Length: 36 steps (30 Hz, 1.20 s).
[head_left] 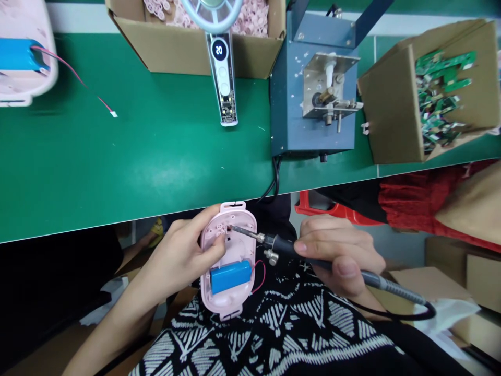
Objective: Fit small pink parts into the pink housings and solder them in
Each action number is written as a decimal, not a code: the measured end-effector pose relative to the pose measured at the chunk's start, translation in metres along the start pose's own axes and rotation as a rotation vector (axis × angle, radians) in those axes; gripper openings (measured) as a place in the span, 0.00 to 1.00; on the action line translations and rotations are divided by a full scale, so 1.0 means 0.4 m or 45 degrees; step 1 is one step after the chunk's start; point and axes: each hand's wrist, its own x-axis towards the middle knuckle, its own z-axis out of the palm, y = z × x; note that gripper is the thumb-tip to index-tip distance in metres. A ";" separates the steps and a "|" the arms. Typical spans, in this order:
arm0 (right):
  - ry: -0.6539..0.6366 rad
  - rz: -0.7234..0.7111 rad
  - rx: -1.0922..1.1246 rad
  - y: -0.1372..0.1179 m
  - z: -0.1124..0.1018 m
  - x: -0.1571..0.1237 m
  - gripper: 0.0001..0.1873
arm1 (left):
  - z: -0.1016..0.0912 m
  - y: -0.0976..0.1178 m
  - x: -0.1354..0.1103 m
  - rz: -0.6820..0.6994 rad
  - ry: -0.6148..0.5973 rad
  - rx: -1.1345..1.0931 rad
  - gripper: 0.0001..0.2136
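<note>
My left hand (183, 250) grips a pale pink plastic housing (235, 250) by its left side, the thumb reaching inside near small parts at the upper end. A blue battery pack (230, 277) lies in the lower half of the housing, with a thin red wire looping out over the right rim. My right hand (340, 253) is closed around the black handle of a soldering iron (284, 244). The iron's tip points left into the housing, close to my left thumb; whether it touches a part there is hard to make out.
On the green bench (156, 156) stand a handheld fan (223, 78) with a lit display, a carton (180, 49) of pink parts, a blue-grey machine (313, 104) and a carton (391, 109) of circuit boards. Another housing (23, 89) lies far left. A co-worker's red sleeve (415, 203) is at right.
</note>
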 end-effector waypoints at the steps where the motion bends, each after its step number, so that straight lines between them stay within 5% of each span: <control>1: 0.022 -0.005 0.054 0.001 0.001 0.000 0.18 | 0.000 0.000 0.000 -0.007 0.002 0.002 0.20; 36: 0.028 0.007 0.188 0.030 0.006 -0.002 0.20 | -0.001 0.001 0.009 -0.049 -0.003 -0.009 0.19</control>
